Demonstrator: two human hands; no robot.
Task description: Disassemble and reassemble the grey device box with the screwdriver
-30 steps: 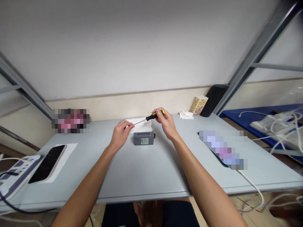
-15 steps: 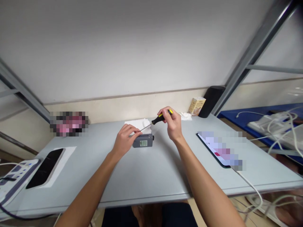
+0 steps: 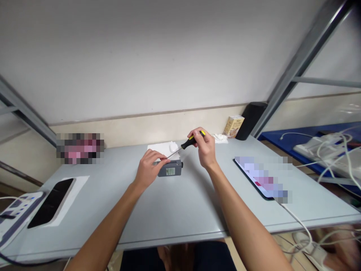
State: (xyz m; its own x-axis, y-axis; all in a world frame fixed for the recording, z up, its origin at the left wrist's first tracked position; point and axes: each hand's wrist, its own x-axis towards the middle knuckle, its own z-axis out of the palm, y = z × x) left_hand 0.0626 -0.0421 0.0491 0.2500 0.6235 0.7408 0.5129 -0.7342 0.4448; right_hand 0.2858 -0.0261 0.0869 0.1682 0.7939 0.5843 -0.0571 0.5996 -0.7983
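A black and yellow screwdriver (image 3: 188,143) is gripped by its handle in my right hand (image 3: 205,148), its shaft slanting down to the left. The fingers of my left hand (image 3: 149,167) are pinched together around the shaft's tip end, above a dark grey box (image 3: 173,168). Whether they hold anything besides the tip is hidden. The box stands on the grey table (image 3: 175,210), with slots along its top, a pale label on its front and a black knob at its right end. My left hand covers its left end.
White paper (image 3: 158,146) lies behind the box. A phone (image 3: 52,203) and a power strip (image 3: 21,214) are at the left, a lit tablet (image 3: 258,178) with a cable at the right. A small carton (image 3: 233,126) and a black speaker (image 3: 251,120) stand at the back right.
The camera view has shifted slightly. Both hands, the screwdriver and the box keep nearly the same arrangement.
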